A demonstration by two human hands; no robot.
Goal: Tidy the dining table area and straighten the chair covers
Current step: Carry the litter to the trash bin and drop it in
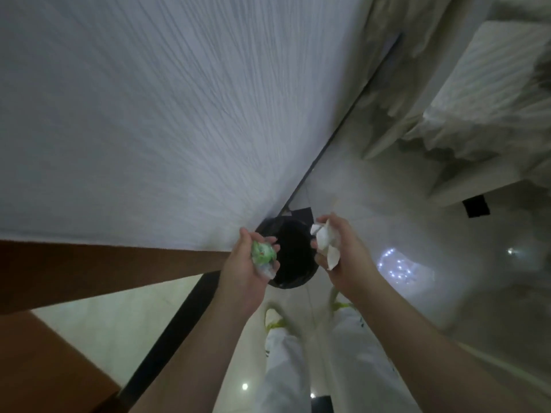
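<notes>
Left hand [253, 260] gripped a green wrapper [263, 252], right hand [337, 251] crumpled tissue [326, 244]; both hovered, seemingly, above the bin [293, 254], where an off-centre release could litter the floor.

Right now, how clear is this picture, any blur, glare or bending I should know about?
Head view: dim overall and softly blurred; the white wall shows streaks. Glare spots sparkle on the shiny floor. Wide-angle bending tilts the wall edges. The left hand with a green wrapper and the right hand with a white tissue over the black bin stay readable.

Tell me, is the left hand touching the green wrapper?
Touching. The head view shows the left hand holding the green wrapper in curled fingers.
</notes>
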